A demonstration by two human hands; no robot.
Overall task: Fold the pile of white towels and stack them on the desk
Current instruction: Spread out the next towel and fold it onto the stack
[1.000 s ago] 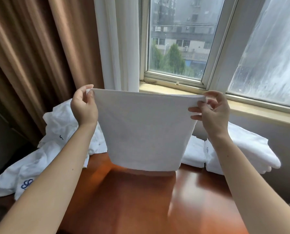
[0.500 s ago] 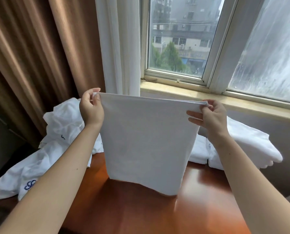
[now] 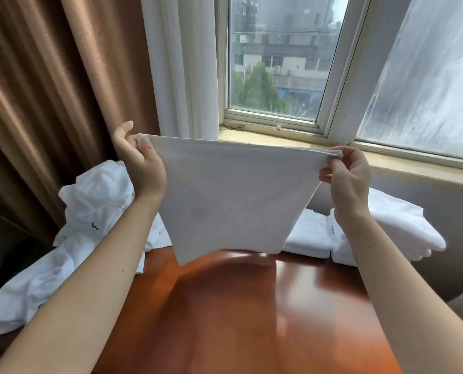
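Observation:
I hold a white towel (image 3: 233, 201) stretched out in the air above the red-brown desk (image 3: 238, 314). My left hand (image 3: 138, 163) pinches its top left corner and my right hand (image 3: 346, 176) pinches its top right corner. The towel hangs doubled, its lower edge swinging just above the desk. A heap of unfolded white towels (image 3: 84, 217) with blue logos lies at the desk's left, partly behind my left arm. Folded white towels (image 3: 386, 225) lie at the back right, with a smaller folded one (image 3: 308, 236) beside them.
Brown curtains (image 3: 49, 90) hang at the left and a white sheer curtain (image 3: 184, 66) beside the window (image 3: 279, 58). A beige sill (image 3: 386, 163) runs behind the desk. The desk's right edge drops off under my right forearm.
The towel's lower edge dipped toward the desk, then swung up and away from me. My hands have spread slightly, pulling the top edge taut.

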